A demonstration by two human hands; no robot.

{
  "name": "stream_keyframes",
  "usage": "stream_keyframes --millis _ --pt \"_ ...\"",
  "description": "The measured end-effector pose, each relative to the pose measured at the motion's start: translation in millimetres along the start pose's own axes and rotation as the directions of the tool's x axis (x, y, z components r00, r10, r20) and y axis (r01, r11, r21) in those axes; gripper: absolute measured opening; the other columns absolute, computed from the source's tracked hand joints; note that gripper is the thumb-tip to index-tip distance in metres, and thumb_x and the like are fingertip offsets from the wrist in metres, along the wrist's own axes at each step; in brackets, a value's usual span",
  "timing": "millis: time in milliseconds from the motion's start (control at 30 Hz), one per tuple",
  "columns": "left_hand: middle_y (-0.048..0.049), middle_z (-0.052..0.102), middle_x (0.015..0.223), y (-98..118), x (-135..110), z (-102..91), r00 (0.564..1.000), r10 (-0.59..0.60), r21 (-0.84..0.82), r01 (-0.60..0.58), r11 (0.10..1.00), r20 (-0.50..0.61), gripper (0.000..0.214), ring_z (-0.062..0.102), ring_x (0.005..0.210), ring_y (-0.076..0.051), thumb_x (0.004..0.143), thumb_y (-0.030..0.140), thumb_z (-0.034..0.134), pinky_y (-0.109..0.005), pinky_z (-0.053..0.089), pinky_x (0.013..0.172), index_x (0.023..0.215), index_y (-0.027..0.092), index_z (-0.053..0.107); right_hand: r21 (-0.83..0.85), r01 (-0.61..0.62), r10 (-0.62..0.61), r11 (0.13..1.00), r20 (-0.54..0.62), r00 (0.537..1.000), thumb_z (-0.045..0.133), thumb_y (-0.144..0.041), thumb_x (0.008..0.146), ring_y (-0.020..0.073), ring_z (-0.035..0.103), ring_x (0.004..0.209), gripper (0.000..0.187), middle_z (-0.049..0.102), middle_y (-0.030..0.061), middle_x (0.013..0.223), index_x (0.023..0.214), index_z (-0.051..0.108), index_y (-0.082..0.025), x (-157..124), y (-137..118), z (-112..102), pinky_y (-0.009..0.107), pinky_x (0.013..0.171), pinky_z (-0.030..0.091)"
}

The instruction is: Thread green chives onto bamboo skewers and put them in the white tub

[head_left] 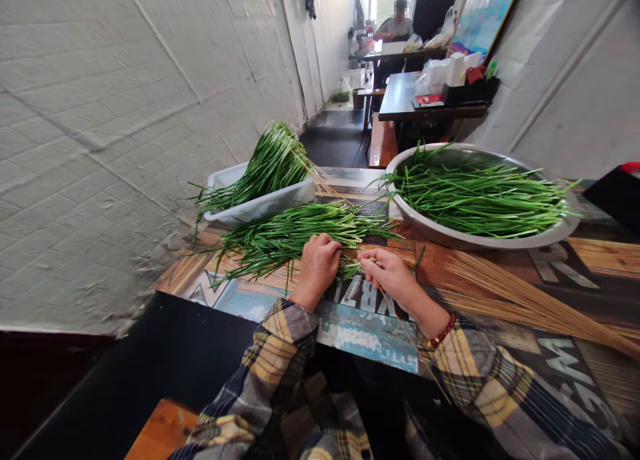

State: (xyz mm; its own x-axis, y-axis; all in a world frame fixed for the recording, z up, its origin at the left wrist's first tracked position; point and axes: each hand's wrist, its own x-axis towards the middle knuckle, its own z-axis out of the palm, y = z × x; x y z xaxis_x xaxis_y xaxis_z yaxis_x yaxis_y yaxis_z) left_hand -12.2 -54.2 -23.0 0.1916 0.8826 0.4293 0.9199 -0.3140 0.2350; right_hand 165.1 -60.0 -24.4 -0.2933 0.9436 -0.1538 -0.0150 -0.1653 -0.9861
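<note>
Side by side on the table, my two hands work over green garlic chives. My left hand (319, 265) is closed at the near edge of a loose pile of garlic chives (295, 233), with stalks at its fingertips. My right hand (393, 277) pinches a thin bamboo skewer (400, 307), which slants down past the table edge; pale chive ends show at those fingertips. The skewer's tip is hidden by the fingers. Behind the pile, a white plastic tray (260, 207) holds skewered chives (273, 160), their sticks pointing right.
At right, a large metal basin (425, 230) is heaped with loose chives (480, 197). Several bare bamboo skewers (530, 297) lie fanned on the patterned table (370, 337). A white wall (100, 147) runs along the left. Farther back, a person (395, 27) sits beyond another table (400, 97).
</note>
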Motion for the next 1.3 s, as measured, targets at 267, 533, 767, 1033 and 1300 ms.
stream_keyframes --millis 267,533,767,1033,1300 --pt "-0.0063 0.061 0.089 5.3 -8.2 3.0 1.0 -0.005 0.003 0.005 1.0 0.009 0.012 0.05 0.088 -0.022 0.089 0.018 0.053 -0.035 0.037 0.075 0.087 0.02 0.064 -0.028 0.052 -0.052 0.998 0.004 0.999 0.063 -0.042 0.075 0.0075 0.044 0.039 0.028 0.054 -0.0056 0.051 0.085 0.06 -0.016 -0.1 3.4 -0.6 0.02 0.039 0.036" --pt "-0.0044 0.063 0.092 -5.5 -13.5 -4.5 0.997 0.008 -0.058 -0.004 0.998 0.081 0.01 0.052 0.091 -0.022 0.081 0.016 0.061 -0.035 0.034 0.075 0.088 0.021 0.066 -0.138 0.066 -0.064 0.988 0.019 0.998 0.06 -0.036 0.077 0.0085 0.045 0.038 0.022 0.055 -0.005 0.051 0.085 0.061 -0.016 0.8 4.6 0.9 0.02 0.038 0.035" --pt "-0.0043 0.065 0.089 -2.0 -8.0 -6.8 1.0 -0.012 -0.115 0.014 0.993 0.021 0.009 0.053 0.09 -0.021 0.085 0.021 0.06 -0.036 0.033 0.078 0.078 0.021 0.066 -0.184 0.109 -0.112 0.977 -0.004 0.994 0.059 -0.038 0.08 0.0094 0.047 0.039 0.022 0.056 -0.0034 0.053 0.087 0.063 -0.017 -0.9 8.5 1.1 0.021 0.039 0.035" --pt "-0.004 0.068 0.085 -1.0 -7.4 3.9 0.996 -0.093 -0.549 0.076 0.832 -0.003 0.01 0.061 0.079 -0.017 0.086 0.018 0.055 -0.029 0.044 0.073 0.087 0.019 0.065 -0.346 0.262 -0.271 0.901 0.025 0.962 0.056 -0.033 0.084 0.0113 0.048 0.044 0.023 0.057 -0.0021 0.057 0.097 0.069 -0.019 -1.4 15.4 -1.2 0.023 0.043 0.037" --pt "-0.0048 0.066 0.079 4.0 -9.6 0.9 0.998 -0.055 -0.646 0.037 0.763 -0.008 0.011 0.061 0.076 -0.016 0.086 0.021 0.059 -0.027 0.046 0.071 0.083 0.018 0.07 -0.385 0.307 -0.312 0.871 0.049 0.949 0.055 -0.032 0.086 0.0135 0.053 0.05 0.026 0.057 -0.0009 0.06 0.102 0.069 -0.017 1.9 18.2 -2.0 0.026 0.05 0.04"
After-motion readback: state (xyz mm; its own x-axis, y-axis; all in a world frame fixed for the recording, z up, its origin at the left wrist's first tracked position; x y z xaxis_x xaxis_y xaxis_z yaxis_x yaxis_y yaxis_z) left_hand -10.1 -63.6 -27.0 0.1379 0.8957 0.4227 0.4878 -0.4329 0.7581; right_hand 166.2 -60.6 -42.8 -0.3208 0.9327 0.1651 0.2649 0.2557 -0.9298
